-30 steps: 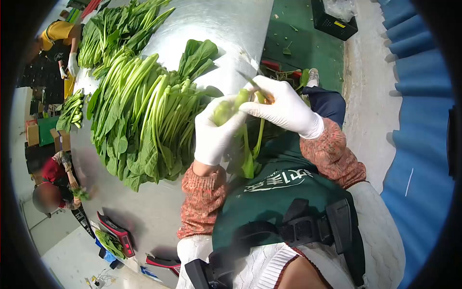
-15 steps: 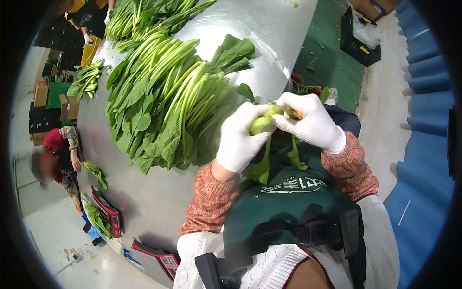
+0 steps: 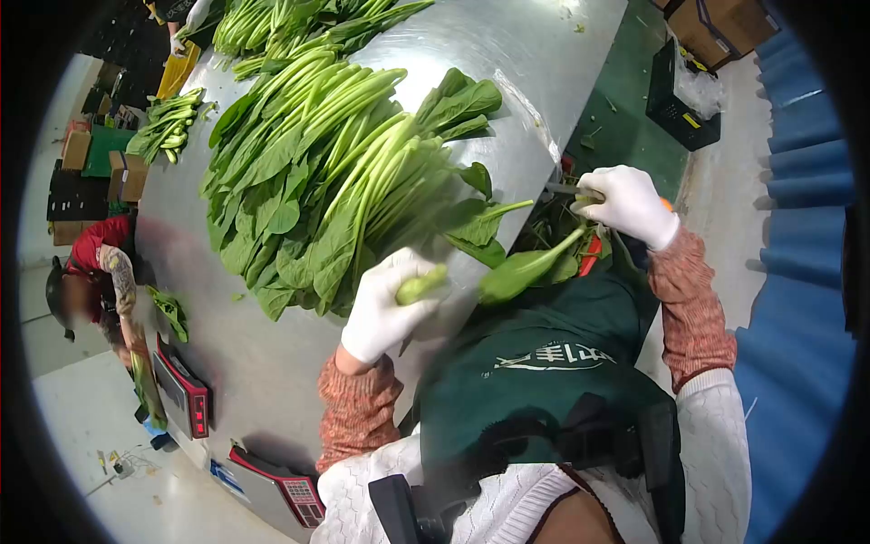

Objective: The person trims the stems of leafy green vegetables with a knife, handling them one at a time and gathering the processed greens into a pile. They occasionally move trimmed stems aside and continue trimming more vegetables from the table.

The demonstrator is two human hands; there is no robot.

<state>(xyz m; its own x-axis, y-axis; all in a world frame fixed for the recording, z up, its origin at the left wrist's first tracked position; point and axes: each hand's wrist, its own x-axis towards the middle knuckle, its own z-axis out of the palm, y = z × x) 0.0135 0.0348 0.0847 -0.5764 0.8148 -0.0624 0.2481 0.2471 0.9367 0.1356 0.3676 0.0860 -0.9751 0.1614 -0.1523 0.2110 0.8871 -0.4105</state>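
My left hand (image 3: 391, 304), in a white glove, is closed round the pale stem end of a green vegetable (image 3: 421, 285) near the table's edge. My right hand (image 3: 623, 204), also gloved, grips a small knife (image 3: 566, 189) whose blade points left. Between the hands, a loose leaf with a thick stalk (image 3: 530, 272) hangs over the apron front, blurred and apart from my left hand. A large heap of leafy greens (image 3: 317, 181) lies beyond my left hand, stems mostly toward the upper right.
The metal table (image 3: 263, 372) bears two red scales (image 3: 188, 385) at the lower left. A co-worker (image 3: 100, 281) stands at the far left, and another's gloved hand shows at the top. A black crate (image 3: 684, 100) and cardboard boxes (image 3: 725, 27) are at the upper right.
My hands have moved apart, the left toward the lower left with the stem end, the right up and right. A leaf has come away. The left co-worker's arms have shifted, now with a leafy bunch.
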